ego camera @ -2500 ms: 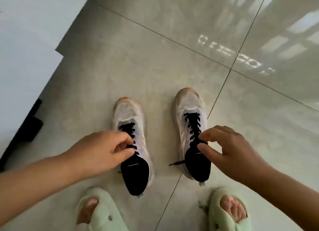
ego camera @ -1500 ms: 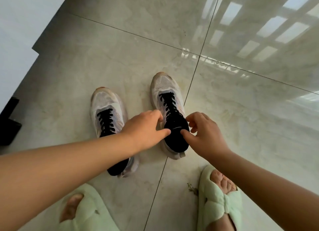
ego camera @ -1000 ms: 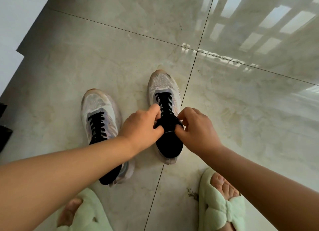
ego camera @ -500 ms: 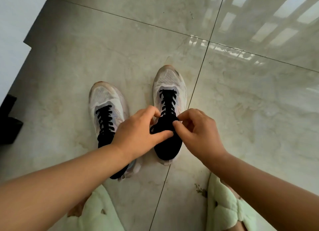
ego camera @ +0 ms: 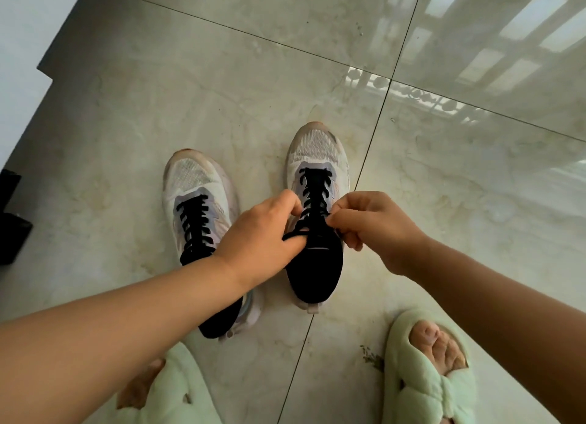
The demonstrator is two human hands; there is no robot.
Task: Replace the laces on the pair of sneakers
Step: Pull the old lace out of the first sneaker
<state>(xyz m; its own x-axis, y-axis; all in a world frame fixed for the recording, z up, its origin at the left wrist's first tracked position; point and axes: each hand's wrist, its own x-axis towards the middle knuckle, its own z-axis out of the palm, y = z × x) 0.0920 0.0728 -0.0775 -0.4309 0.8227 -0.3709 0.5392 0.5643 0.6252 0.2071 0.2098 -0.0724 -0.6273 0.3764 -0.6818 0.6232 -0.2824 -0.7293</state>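
Glossy beige marble-patterned floor tiles (ego camera: 190,100) with thin dark grout lines (ego camera: 379,112) mirror a bright barred window's reflection (ego camera: 507,33) at upper right. Left of the tiles, a white wall (ego camera: 22,27) and black object (ego camera: 11,220).

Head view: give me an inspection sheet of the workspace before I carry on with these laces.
Surface: glossy tiled floor with dark grout lines and window reflections.
Job's things: two white sneakers side by side, toes pointing away; left sneaker laced in black, untouched; right sneaker has its black lace threaded, with the ends at the top in the hands.
Clutter: small dark debris by the right slipper.
Grips: left hand pinches a lace end; right hand pinches the lace at the top.
Cables: nothing seen.
Surroundings: white wall at left, dark object at the left edge, left slipper at the bottom.
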